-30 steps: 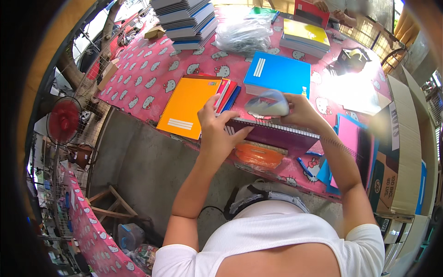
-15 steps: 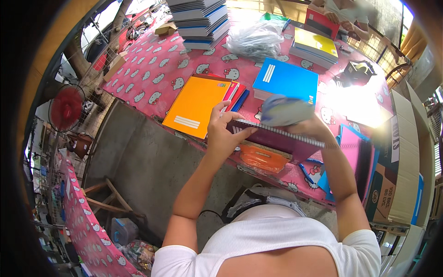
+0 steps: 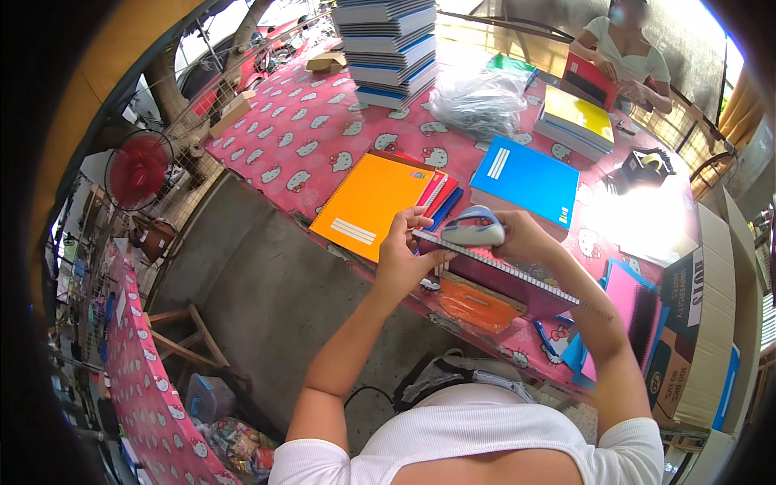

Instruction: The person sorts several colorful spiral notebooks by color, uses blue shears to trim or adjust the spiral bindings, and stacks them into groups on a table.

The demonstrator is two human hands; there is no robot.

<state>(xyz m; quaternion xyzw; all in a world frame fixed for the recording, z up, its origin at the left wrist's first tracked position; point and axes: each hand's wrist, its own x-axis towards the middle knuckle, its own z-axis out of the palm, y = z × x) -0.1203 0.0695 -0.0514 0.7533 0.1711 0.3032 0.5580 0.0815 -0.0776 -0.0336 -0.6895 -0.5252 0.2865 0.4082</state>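
My left hand grips the left end of a maroon spiral notebook, which stands on edge with its coil facing up. A loose tail of coil juts past the notebook's right end, over my right forearm. In my right hand is a rounded white-and-blue hand tool with looped handles, perhaps pliers, at the coil's left part. Its working tip cannot be made out. Directly below the notebook lies an orange item. An orange notebook rests on red and blue ones to the left.
Beyond my hands sits a blue notebook stack; farther back are a tall notebook pile, clear plastic bags and yellow notebooks. Pink notebooks and a cardboard box stand right. Another person holds a red notebook across the table.
The hand tool, blurred and raised above the notebook before, is now lower and farther left, by the coil. My left hand keeps its grip. The whole view has shifted slightly.
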